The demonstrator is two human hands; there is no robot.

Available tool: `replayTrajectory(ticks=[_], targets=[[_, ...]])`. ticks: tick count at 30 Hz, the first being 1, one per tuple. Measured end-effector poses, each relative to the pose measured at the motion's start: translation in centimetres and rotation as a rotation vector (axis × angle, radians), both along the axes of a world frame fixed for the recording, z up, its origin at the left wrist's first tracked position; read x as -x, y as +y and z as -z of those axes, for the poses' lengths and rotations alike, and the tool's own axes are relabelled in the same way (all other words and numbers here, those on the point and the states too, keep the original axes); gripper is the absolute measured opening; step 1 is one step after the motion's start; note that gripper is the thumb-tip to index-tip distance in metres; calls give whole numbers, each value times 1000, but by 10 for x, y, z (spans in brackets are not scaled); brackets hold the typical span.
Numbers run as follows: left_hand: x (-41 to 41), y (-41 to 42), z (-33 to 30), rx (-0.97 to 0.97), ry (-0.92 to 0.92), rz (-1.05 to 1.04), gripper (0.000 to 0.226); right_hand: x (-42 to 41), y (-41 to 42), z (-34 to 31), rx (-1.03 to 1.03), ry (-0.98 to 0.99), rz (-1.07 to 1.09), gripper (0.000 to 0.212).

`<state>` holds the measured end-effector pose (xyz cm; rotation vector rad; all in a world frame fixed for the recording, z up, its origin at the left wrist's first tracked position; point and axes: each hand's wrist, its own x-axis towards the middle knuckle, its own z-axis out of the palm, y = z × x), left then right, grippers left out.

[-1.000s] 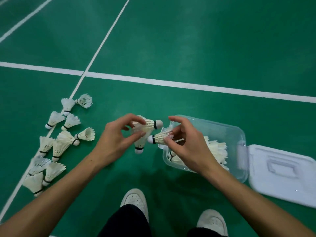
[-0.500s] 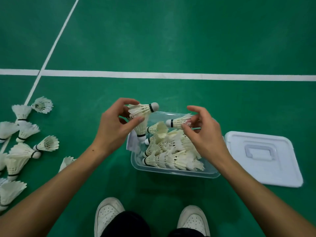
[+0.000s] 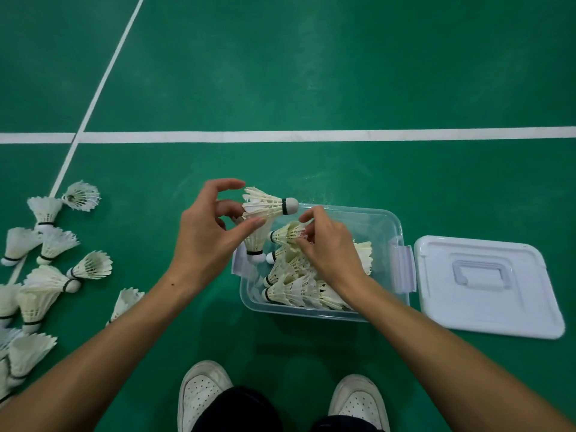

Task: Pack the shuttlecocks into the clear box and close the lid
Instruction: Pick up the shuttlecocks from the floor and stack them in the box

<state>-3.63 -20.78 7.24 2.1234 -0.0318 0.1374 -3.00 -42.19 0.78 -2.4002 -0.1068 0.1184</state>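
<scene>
The clear box (image 3: 381, 222) sits open on the green floor, holding several white shuttlecocks (image 3: 299, 288) laid on their sides. My left hand (image 3: 208, 241) hovers at the box's left rim and grips two shuttlecocks: one (image 3: 269, 204) points its cork to the right, the other (image 3: 254, 244) hangs cork down. My right hand (image 3: 327, 247) is inside the box, fingers pinched on the feathers of a shuttlecock (image 3: 285, 233) whose cork points left. The white lid (image 3: 486, 285) lies flat on the floor right of the box.
Several loose shuttlecocks (image 3: 46, 244) lie scattered on the floor at the left, along a white court line (image 3: 93, 98). Another white line (image 3: 311, 136) crosses beyond the box. My two white shoes (image 3: 202, 391) stand at the bottom edge.
My right hand has lowered its shuttlecock into the box, onto the pile. My left hand still holds its two shuttlecocks by the left rim. The camera view shifted slightly.
</scene>
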Motion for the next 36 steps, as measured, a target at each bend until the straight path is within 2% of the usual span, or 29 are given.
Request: replayTrajectory(ticks=[5,9,12,15,19,22,24,28,32,36], targets=[[-4,2,1,-50,7,2,44,-2,-1,1,-32,43,-20,38],[-10,4,0,-81,-8,151,39,1,-16,-8,-82,111,-57,35],[-16,6,-2,-132,-5,268,38,6,-35,-20,-56,44,-63,28],[-26,6,-3,-178,27,381,40,7,-53,-41,-158,16,-30,24],[-39,1,-6,-200,70,521,38,-2,-60,-65,-337,100,-150,45],[-45,-4,-13,-205,59,622,39,-10,-53,-66,-373,152,-276,62],[-48,-7,-16,-188,47,651,39,-13,-49,-64,-357,150,-286,65],[-51,-13,-15,-168,10,639,43,-14,-49,-60,-315,68,-228,46],[-51,-12,-9,-64,-48,496,52,-2,-63,-56,-279,-9,-56,18],[-50,-4,-4,48,-35,359,41,18,-73,-45,-153,-69,121,13]])
